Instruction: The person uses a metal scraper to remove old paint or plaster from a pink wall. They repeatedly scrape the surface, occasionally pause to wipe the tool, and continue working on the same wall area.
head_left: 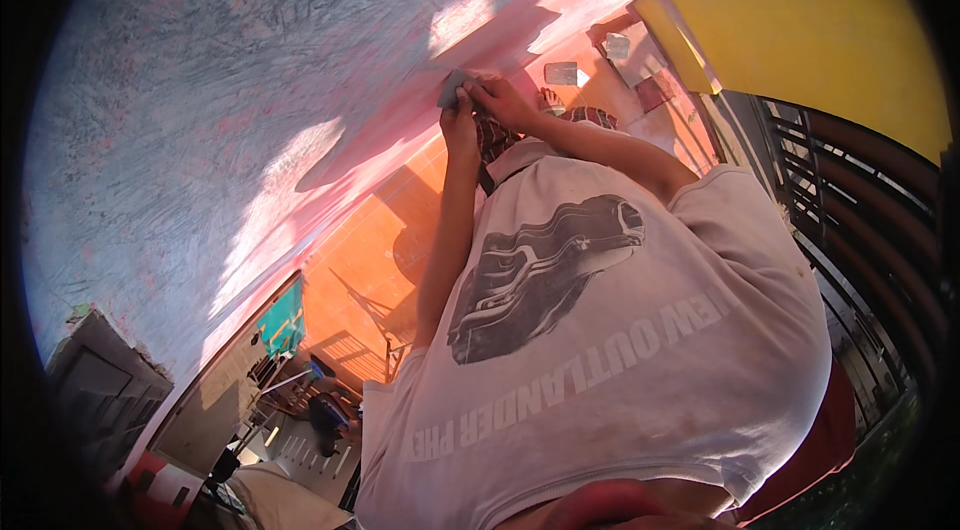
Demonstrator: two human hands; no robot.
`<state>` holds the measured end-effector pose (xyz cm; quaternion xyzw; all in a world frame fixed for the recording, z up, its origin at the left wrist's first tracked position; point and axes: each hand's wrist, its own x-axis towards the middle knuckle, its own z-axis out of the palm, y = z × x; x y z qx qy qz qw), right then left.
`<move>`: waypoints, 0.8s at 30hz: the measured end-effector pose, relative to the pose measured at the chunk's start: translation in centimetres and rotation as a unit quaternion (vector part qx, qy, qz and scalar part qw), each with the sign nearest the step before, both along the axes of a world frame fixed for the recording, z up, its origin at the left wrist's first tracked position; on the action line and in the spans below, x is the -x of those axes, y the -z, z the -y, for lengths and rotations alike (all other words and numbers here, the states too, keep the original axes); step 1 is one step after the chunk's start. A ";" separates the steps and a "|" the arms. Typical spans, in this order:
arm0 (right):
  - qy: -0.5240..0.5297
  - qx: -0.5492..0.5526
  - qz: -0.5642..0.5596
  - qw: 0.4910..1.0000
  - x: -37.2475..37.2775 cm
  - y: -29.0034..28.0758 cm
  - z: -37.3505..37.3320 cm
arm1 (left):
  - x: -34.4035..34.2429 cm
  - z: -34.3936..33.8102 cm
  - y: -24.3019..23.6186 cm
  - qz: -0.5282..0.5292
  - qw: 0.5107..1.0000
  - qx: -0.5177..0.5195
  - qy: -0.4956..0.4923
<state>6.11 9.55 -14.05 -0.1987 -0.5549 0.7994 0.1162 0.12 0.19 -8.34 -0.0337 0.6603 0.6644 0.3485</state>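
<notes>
Both hands meet at the painted wall (220, 80), around a small grey sheet (453, 87) that looks like folded sandpaper. The fingertips of my left hand (460, 120) pinch its lower part. From the other side, my right hand (495, 97) grips its right edge with bent fingers. The sheet lies close to the wall's lower pink area; whether it presses on the surface I cannot tell. Grey-blue, streaky paint with pink showing through covers the wall, crossed by bright patches of sunlight.
Orange tiles (375, 240) run along the wall's foot. Near my bare foot (550, 100) lies a grey rectangular piece (561, 73). A yellow wall (820, 20) and dark slatted railing (850, 185) stand on the right. A teal cloth (283, 320) hangs at lower left.
</notes>
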 end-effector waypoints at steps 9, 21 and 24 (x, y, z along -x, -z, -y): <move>-0.015 -0.021 0.084 0.996 -0.2 2.0 -0.7 | 0.5 0.1 1.8 0.004 0.998 0.067 0.002; 0.035 -0.125 0.019 0.991 0.5 -5.5 -0.2 | 0.4 0.8 -3.2 -0.132 0.991 0.003 0.025; 0.029 -0.060 0.015 0.998 0.2 -5.7 -0.3 | 1.0 0.5 -2.7 -0.105 0.993 0.046 0.024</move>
